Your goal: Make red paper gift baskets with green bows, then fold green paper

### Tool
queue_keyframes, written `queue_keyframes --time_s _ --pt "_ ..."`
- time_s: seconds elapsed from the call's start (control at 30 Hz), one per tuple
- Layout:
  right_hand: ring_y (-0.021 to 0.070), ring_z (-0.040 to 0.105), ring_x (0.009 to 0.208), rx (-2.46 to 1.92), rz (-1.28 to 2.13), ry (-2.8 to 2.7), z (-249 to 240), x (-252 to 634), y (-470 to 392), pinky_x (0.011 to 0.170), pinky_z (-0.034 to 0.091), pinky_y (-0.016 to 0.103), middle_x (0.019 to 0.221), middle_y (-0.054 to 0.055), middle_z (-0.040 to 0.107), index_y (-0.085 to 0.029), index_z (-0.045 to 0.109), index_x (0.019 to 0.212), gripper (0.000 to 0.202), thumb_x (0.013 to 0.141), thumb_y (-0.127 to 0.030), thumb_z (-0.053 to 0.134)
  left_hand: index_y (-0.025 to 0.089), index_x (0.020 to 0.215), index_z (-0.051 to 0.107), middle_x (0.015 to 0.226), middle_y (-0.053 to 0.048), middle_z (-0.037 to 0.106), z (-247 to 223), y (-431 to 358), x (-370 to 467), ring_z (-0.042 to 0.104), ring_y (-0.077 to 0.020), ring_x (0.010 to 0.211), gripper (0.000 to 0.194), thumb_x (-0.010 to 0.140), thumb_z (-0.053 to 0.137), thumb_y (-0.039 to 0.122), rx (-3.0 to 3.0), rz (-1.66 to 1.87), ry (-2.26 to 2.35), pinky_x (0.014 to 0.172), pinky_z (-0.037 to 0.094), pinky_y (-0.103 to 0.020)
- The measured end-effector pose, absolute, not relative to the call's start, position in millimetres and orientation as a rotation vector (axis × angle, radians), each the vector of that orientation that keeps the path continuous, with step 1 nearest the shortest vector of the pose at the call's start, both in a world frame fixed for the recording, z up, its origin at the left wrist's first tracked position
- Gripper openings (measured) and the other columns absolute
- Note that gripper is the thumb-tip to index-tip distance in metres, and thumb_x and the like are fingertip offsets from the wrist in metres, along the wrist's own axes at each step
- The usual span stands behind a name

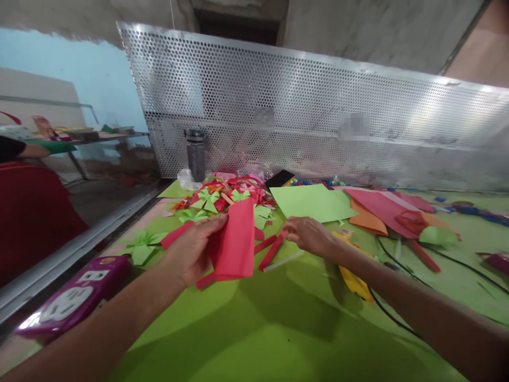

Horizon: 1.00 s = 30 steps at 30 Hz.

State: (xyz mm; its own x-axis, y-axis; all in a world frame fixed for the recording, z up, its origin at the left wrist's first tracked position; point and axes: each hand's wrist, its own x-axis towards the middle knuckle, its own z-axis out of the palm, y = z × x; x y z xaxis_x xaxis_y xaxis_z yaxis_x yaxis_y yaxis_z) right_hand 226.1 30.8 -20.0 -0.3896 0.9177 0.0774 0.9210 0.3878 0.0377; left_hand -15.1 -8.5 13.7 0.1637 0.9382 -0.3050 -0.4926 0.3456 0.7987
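My left hand (194,244) is closed on a folded red paper (238,244), held upright above the green table. To its right, my right hand (304,233) pinches the upper end of a narrow red paper strip (272,252). A second red strip lies against that one, and a pale white strip (284,261) rests just below. Behind my hands is a light green paper sheet (316,202). Green paper flowers (207,200) and red paper pieces are heaped behind the folded paper.
A purple case (75,297) lies at the left edge. A yellow glue gun (356,276) with a black cable is under my right forearm. A dark bottle (195,154) stands by the perforated metal panel (302,106). Red and orange sheets (382,212) lie right.
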Motion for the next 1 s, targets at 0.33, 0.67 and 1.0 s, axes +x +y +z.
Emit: queue_keyframes --time_s 0.33,0.67,1.0 --pt "0.0264 0.047 0.112 -1.396 -0.378 -2.938 -23.2 221.7 53.0 0.087 0.037 0.038 0.114 0.018 0.058 -0.011 0.062 0.101 0.030 0.081 0.001 0.042 0.011 0.089 0.060 0.069 -0.005 0.071 7.5 -0.7 -19.4 0.067 -0.0146 0.058 0.012 0.090 0.049 0.012 0.598 1.108 0.865 0.060 0.056 -0.025" --pt "0.0152 0.053 0.077 -1.355 -0.182 -3.047 30.6 202.8 54.6 0.094 0.030 0.045 0.078 0.004 0.064 -0.014 0.064 0.075 0.025 0.072 0.003 0.046 0.012 0.085 0.064 0.073 -0.006 0.070 6.4 1.3 -20.5 0.067 -0.0176 0.061 0.010 0.084 0.054 0.012 0.672 1.124 0.840 0.063 0.055 -0.029" --pt "0.0131 0.050 0.063 -1.254 0.177 -3.147 90.5 140.2 47.4 0.065 0.038 0.026 0.053 -0.003 0.053 -0.014 0.060 0.050 0.019 0.065 -0.003 0.061 0.011 0.075 0.068 0.068 -0.006 0.069 12.8 -10.5 -25.0 0.065 -0.0201 0.061 0.023 0.063 0.079 0.028 1.006 0.970 0.584 0.060 0.053 -0.028"
